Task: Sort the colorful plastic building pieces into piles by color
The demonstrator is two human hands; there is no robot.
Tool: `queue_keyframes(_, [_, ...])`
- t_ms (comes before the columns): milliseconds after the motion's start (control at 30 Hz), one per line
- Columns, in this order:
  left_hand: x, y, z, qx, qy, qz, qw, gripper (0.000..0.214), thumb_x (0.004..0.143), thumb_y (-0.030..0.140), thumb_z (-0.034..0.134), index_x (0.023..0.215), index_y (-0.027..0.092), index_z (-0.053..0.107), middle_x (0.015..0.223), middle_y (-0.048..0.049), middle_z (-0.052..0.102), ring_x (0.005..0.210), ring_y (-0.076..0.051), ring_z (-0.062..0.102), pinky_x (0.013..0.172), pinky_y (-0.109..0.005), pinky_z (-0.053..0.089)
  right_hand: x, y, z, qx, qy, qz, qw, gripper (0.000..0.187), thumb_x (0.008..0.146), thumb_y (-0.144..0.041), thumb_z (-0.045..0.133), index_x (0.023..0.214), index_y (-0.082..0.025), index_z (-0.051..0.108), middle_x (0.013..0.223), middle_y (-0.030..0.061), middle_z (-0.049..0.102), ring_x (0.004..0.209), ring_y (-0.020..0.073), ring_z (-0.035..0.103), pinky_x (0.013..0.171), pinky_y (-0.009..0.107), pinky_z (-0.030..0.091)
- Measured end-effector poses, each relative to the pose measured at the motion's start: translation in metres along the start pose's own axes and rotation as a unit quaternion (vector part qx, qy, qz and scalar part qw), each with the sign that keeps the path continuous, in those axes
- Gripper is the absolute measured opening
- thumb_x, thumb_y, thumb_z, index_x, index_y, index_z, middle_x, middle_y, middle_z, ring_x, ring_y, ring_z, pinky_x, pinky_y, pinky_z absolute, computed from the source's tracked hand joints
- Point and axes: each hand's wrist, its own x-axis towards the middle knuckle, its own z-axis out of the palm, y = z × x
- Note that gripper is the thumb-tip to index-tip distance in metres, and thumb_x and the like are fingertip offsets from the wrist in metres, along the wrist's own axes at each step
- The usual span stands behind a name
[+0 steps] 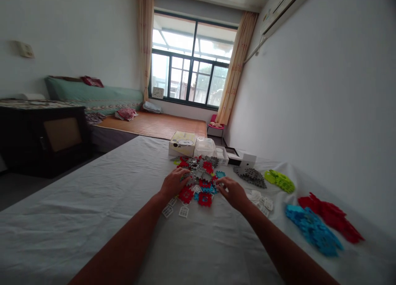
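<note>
**Bare left hand (175,182) and bare right hand (232,191) flank a mixed heap of red, grey, blue and white notched flat plastic pieces (204,176)**

The left fingers are bent over the heap's left side, among grey and red pieces; I cannot tell whether they grip one. The right fingers curl at its right edge, thumb toward the pieces, and whether anything is pinched there cannot be told either. The heap lies between the two hands, its pieces overlapping.

Just below the left hand lie small white window-shaped plastic pieces (183,212). Beside the right forearm is a pile of white openwork pieces (264,203). Farther right are single-colour piles: grey toothed pieces (250,176), lime-green pieces (279,180), bright red pieces (331,217) and, next to the red, blue pieces (314,230).

Behind the heap stand a pale yellow and white box (182,144), a clear plastic container (205,147) and a black open-topped box (234,156). Everything rests on a creased, whitish cloth (77,235).
</note>
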Motion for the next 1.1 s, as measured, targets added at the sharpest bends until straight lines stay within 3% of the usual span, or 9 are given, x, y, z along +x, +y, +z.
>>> queue_keyframes(100, [0.0, -0.001, -0.001, 0.007, 0.007, 0.004, 1.0, 0.023, 0.085, 0.033, 0.057, 0.105, 0.024, 0.065, 0.107, -0.0039, 0.064, 0.104, -0.021, 0.057, 0.092, -0.033, 0.045, 0.031, -0.003, 0.029, -0.041, 0.009, 0.014, 0.999, 0.019, 0.085, -0.031, 0.057, 0.098, -0.023, 0.067, 0.106, 0.0072, 0.065, 0.099, 0.0206, 0.059, 0.082, 0.029, 0.044])
queue_keyframes(267, [0.0, 0.0, -0.003, 0.026, -0.007, -0.01, 1.0, 0.024, 0.086, 0.032, 0.057, 0.107, 0.027, 0.064, 0.102, -0.0025, 0.065, 0.101, -0.02, 0.058, 0.088, -0.031, 0.046, 0.045, 0.003, 0.054, -0.017, 0.017, 0.041, 0.999, 0.012, 0.083, -0.032, 0.06, 0.085, -0.023, 0.068, 0.097, 0.0045, 0.065, 0.083, 0.0174, 0.061, 0.071, 0.026, 0.044])
queue_keyframes(400, [0.001, 0.003, -0.004, 0.031, -0.013, -0.023, 0.999, 0.023, 0.086, 0.035, 0.056, 0.106, 0.029, 0.064, 0.102, -0.0009, 0.066, 0.096, -0.019, 0.061, 0.081, -0.028, 0.047, 0.042, 0.03, 0.04, 0.015, 0.072, 0.03, 0.997, 0.017, 0.086, -0.032, 0.054, 0.09, -0.023, 0.068, 0.094, 0.0033, 0.066, 0.074, 0.0146, 0.061, 0.074, 0.026, 0.045])
queue_keyframes(500, [0.002, 0.008, -0.006, 0.021, -0.016, -0.017, 1.0, 0.022, 0.088, 0.036, 0.055, 0.106, 0.029, 0.064, 0.1, 0.0, 0.066, 0.085, -0.016, 0.063, 0.073, -0.025, 0.047, 0.037, 0.073, 0.019, -0.065, 0.11, 0.084, 0.988, 0.018, 0.087, -0.029, 0.051, 0.092, -0.021, 0.067, 0.094, 0.005, 0.067, 0.079, 0.017, 0.063, 0.076, 0.027, 0.044])
queue_keyframes(633, [0.002, 0.015, -0.006, -0.001, -0.01, 0.006, 1.0, 0.02, 0.089, 0.035, 0.053, 0.105, 0.028, 0.064, 0.097, 0.0, 0.065, 0.085, -0.015, 0.064, 0.075, -0.023, 0.047, 0.025, 0.127, 0.01, -0.183, 0.096, 0.155, 0.966, 0.019, 0.082, -0.017, 0.05, 0.09, -0.018, 0.067, 0.096, 0.0082, 0.068, 0.091, 0.0196, 0.062, 0.082, 0.027, 0.043])
queue_keyframes(733, [0.002, 0.018, -0.004, -0.022, -0.004, 0.022, 1.0, 0.021, 0.091, 0.035, 0.051, 0.106, 0.027, 0.063, 0.098, -0.0008, 0.066, 0.089, -0.015, 0.064, 0.079, -0.024, 0.047, 0.018, 0.142, 0.014, -0.193, 0.085, 0.162, 0.964, 0.026, 0.077, -0.009, 0.05, 0.095, -0.016, 0.068, 0.107, 0.0115, 0.067, 0.102, 0.0213, 0.059, 0.092, 0.03, 0.04])
queue_keyframes(833, [0.003, 0.02, -0.003, -0.05, -0.003, 0.038, 0.998, 0.022, 0.092, 0.031, 0.049, 0.108, 0.026, 0.063, 0.099, -0.0018, 0.066, 0.089, -0.015, 0.064, 0.08, -0.023, 0.048, 0.019, 0.128, 0.014, -0.185, 0.106, 0.166, 0.963, 0.035, 0.077, -0.007, 0.049, 0.106, -0.016, 0.066, 0.123, 0.0127, 0.062, 0.111, 0.0233, 0.055, 0.097, 0.035, 0.037])
queue_keyframes(933, [0.003, 0.024, -0.003, -0.092, -0.011, 0.052, 0.994, 0.025, 0.091, 0.026, 0.048, 0.112, 0.025, 0.062, 0.104, -0.003, 0.066, 0.093, -0.014, 0.063, 0.083, -0.023, 0.048, 0.028, 0.087, 0.009, -0.056, 0.127, 0.141, 0.98, 0.031, 0.086, -0.021, 0.045, 0.108, -0.015, 0.065, 0.117, 0.0125, 0.064, 0.1, 0.0238, 0.06, 0.091, 0.037, 0.042])
queue_keyframes(1100, [0.003, 0.036, -0.003, -0.136, -0.026, 0.055, 0.989, 0.024, 0.09, 0.027, 0.05, 0.111, 0.023, 0.061, 0.102, -0.0038, 0.066, 0.091, -0.014, 0.063, 0.082, -0.024, 0.05, 0.034, -0.001, 0.016, 0.167, 0.001, 0.029, 0.986, 0.034, 0.089, -0.043, 0.046, 0.11, -0.025, 0.066, 0.089, 0.0011, 0.072, 0.072, 0.0191, 0.065, 0.069, 0.029, 0.05])
